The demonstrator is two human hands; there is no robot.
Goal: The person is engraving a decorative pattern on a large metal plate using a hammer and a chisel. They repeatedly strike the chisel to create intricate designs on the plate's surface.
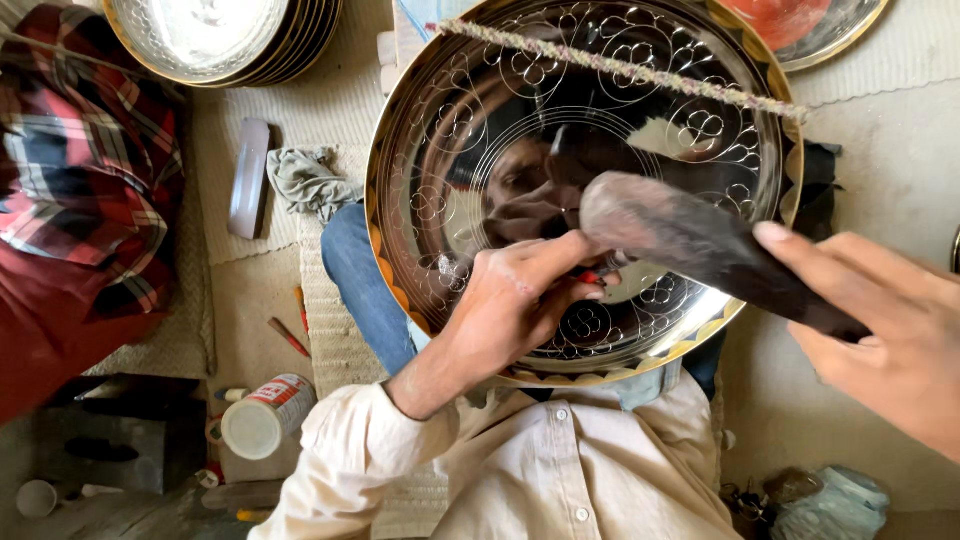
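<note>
Engraved metal tray propped on lap, tilted toward camera, cord stretched across its upper part. Left hand on tray centre, fingers pinched shut on small red-tipped tool. Right hand at tray's right edge, closed round dark mallet, head just above tool.

- We saw our right hand cut off by the right edge, its wrist out of view.
- The dark mallet was blurred, its handle end hidden in that hand.
- A small red-tipped tool in our left hand was mostly covered by the fingers; we could not tell its kind.
- The engraved metal tray lost its rim at the top edge.
- The stack of plates was cropped at the top.
</note>
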